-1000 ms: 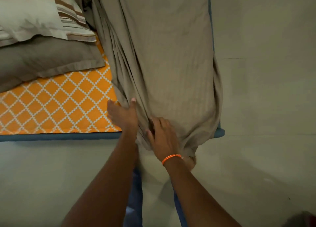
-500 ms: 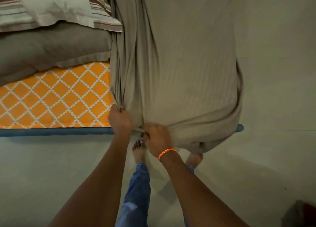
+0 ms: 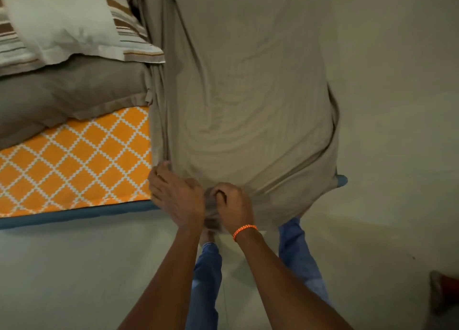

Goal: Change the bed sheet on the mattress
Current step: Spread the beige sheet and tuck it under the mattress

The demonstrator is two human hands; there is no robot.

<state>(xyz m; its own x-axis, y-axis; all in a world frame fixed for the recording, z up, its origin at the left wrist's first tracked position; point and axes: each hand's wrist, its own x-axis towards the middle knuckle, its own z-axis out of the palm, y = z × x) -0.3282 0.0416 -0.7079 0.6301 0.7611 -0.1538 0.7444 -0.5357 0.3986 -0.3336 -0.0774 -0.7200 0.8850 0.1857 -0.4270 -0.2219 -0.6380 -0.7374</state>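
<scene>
Both my hands bunch the sheet's [image 3: 243, 101] near edge: right hand [image 3: 232, 205] clenched on it, left hand [image 3: 175, 197] pinching beside. Its length runs away from me; uncovered mattress [image 3: 74, 165] lies left.

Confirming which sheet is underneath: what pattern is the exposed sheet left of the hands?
Orange sheet with a white diamond lattice, clearest in the head view.

Taupe sheet [image 3: 243, 93] hides the mattress corner — pillows [image 3: 62, 26] cut off left.
</scene>
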